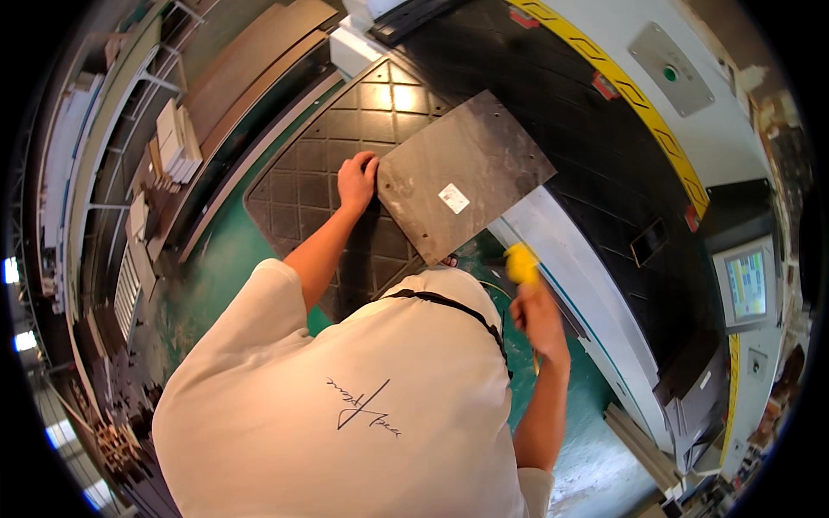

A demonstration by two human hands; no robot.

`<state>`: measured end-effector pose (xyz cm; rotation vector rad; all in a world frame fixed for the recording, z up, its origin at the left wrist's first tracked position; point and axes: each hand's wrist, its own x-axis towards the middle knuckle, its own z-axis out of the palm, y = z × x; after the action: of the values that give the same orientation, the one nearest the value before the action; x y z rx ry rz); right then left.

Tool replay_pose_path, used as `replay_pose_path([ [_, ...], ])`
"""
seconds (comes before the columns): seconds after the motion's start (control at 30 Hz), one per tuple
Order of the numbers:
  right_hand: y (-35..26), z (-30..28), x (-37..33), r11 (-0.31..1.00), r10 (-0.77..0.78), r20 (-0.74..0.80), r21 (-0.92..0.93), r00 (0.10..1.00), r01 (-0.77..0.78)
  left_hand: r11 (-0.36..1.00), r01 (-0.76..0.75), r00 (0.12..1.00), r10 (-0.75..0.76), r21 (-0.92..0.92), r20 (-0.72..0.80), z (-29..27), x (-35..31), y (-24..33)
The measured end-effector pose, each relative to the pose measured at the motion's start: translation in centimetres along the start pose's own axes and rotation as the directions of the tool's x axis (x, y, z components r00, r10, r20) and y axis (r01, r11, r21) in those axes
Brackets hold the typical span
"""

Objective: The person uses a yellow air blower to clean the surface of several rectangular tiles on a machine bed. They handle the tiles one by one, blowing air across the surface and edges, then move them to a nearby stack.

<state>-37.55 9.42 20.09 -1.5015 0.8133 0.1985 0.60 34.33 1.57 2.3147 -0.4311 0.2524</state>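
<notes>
A square grey-brown board (484,164) with small holes near its corners and a white label (453,198) lies on a black grooved table (319,164). At the board's left edge, my left hand (357,180) rests with fingers curled, its fingertips partly hidden. My right hand (537,318) is closed around a yellow air blow gun (522,262), blurred by motion, to the right of the board's near corner. A thin yellow hose (536,361) shows below that hand. The gun's front end is too smeared to make out.
Right of the table runs a machine with a pale rail (596,302), a black bed (596,164), a yellow-edged housing (639,95) and a screen (748,283). Stacked boards (250,60) and white blocks (177,142) stand left. Long strips (639,445) lie at lower right.
</notes>
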Motion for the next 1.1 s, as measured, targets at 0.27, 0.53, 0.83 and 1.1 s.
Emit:
replay_pose_path([
  [0.27,-0.5,-1.1,-0.7,0.996,0.07,0.365,0.03,0.928,-0.087,0.986,0.162,0.95,-0.167,0.042,0.263,-0.6,2.3,2.1],
  [0.53,6.7,-4.7,-2.3,0.98,0.063,-0.029,0.192,0.998,-0.057,0.819,-0.574,0.678,0.471,0.005,0.564,5.6,-8.8,12.4],
  [0.83,12.4,-4.9,-3.5,0.887,0.05,0.002,0.459,0.999,-0.045,0.787,-0.576,0.628,0.251,0.223,0.736,7.4,-10.6,19.2],
  [1.1,8.6,-3.4,-4.8,0.771,-0.246,0.29,0.637,0.925,0.005,0.96,-0.159,0.489,0.28,-0.231,0.826,-9.5,4.5,25.1],
])
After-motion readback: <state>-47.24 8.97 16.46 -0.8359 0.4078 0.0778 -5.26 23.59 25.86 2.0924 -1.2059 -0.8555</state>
